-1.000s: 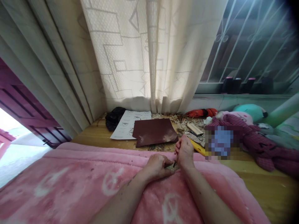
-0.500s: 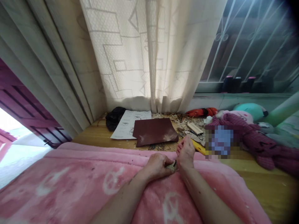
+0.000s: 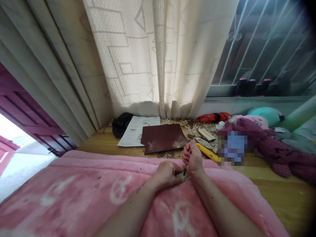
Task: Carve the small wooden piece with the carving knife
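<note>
My left hand (image 3: 168, 172) is closed, pinching a small pale piece with a rough, patterned surface (image 3: 182, 175) above the pink blanket. Close beside it, my right hand (image 3: 194, 159) makes a fist around a thin tool. Only the tool's dark tip (image 3: 184, 171) shows below the fist, against the pale piece; the rest is hidden in my fingers. Just beyond my right hand lies a yellow-handled cutter (image 3: 207, 152). A dark brown sheet (image 3: 164, 138) rests on the wooden surface past my hands.
The pink blanket (image 3: 81, 194) covers the near side. Beyond it are a printed white sheet (image 3: 133, 130), a black bag (image 3: 121, 125), scattered shavings (image 3: 192, 128), a beige block (image 3: 206, 135) and a red item (image 3: 213, 117). Plush toys (image 3: 274, 148) lie right; curtains (image 3: 133, 59) hang behind.
My right fist has turned and shifted slightly left, showing more of the yellow handle. The dark tip still meets the pale piece, and my left hand has barely moved.
</note>
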Available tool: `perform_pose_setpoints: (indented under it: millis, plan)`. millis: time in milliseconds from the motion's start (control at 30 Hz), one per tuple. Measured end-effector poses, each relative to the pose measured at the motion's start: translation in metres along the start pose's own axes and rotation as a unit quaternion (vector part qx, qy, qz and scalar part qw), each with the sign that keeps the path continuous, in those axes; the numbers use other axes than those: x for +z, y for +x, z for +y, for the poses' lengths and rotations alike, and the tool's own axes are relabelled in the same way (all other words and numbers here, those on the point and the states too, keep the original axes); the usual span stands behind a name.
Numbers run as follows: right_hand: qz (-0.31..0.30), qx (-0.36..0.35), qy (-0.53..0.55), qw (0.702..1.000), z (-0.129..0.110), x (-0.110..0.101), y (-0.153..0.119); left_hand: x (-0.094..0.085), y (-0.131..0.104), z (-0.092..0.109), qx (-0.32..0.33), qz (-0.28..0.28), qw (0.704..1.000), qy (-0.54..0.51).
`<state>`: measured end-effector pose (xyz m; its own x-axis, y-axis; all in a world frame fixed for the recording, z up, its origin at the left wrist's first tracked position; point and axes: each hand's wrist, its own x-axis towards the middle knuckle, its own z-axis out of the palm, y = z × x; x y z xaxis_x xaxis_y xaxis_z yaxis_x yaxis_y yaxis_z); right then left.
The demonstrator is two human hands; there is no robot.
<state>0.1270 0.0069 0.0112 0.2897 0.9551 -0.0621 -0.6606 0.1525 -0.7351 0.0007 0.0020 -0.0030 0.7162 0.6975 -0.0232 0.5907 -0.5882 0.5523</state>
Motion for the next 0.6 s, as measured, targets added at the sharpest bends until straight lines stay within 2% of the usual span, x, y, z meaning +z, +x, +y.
perform_pose_setpoints:
  millis: [100, 267, 333, 433, 600]
  plan:
    - [0.035, -0.007, -0.009, 0.999, 0.0005, 0.0008, 0.0005, -0.0012, 0.0001, 0.0011, -0.002, -0.003, 1.0, -0.009]
    - [0.149, -0.051, -0.025, 0.987, 0.0016, -0.0009, 0.0045, -0.0026, -0.0004, 0.0029, -0.003, -0.005, 1.0, -0.019]
    - [0.177, -0.057, -0.022, 0.982, 0.0012, -0.0024, 0.0059, -0.0023, -0.0006, 0.0028, 0.002, -0.002, 1.0, -0.027]
    - [0.192, -0.052, -0.016, 0.98, -0.0003, -0.0037, 0.0066, -0.0021, -0.0007, 0.0024, 0.005, 0.0, 0.999, -0.036]
    - [0.172, -0.058, -0.019, 0.983, -0.0022, -0.0018, 0.005, -0.0038, -0.0004, 0.003, 0.001, -0.002, 1.0, -0.025]
